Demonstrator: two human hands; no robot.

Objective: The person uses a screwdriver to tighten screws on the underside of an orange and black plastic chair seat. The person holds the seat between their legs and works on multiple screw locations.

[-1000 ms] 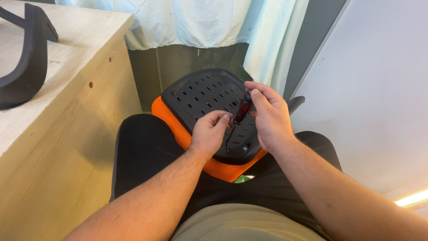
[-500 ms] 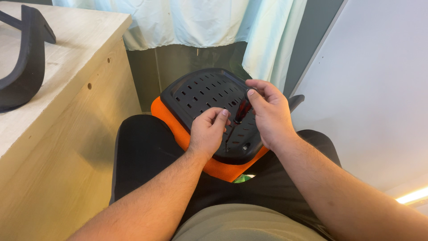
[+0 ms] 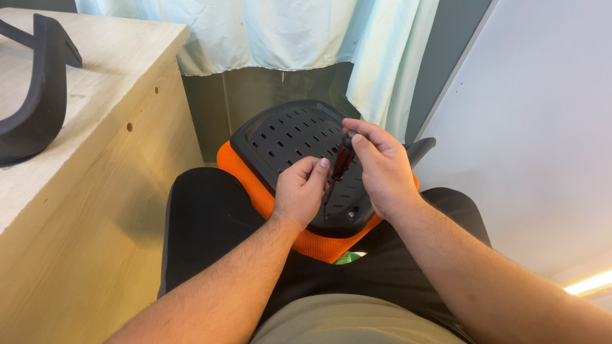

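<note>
1. The person is sitting with a chair seat (image 3: 287,137) lying upside down across the lap, its black slotted plastic pan facing up and the orange mesh cushion (image 3: 252,185) showing along the edge from 8 to 6 o'clock.
2. No real containers are showing here; the pan is only carrying rows of slots, and nothing is lying in them.
3. The right hand (image 3: 379,169) is curling shut around the top of a screwdriver (image 3: 339,167), thumb and fingers wrapping the dark cap at the handle's 12 o'clock end.
4. The screwdriver is standing nearly upright, its dark red translucent handle leaning a touch toward 1 o'clock, the shaft running down toward 7 o'clock into the pan.
5. The tip is meeting the pan near its 6 o'clock edge; the exact screw is too small to make out.
6. The left hand (image 3: 299,191) is sitting just at 9 o'clock of the shaft, fingers bending in loosely, with the fingertips (image 3: 322,164) touching the lower handle, steadying rather than clamping.
7. So the tool is lying between the two hands, right on top, left alongside.
8. A black lever (image 3: 421,148) is poking out past the right hand at 3 o'clock.
9. At 9 o'clock, a pale wooden table (image 3: 95,159) is carrying a curved black armrest (image 3: 38,95).
10. A pale curtain (image 3: 287,32) is hanging at 12 o'clock.
</note>
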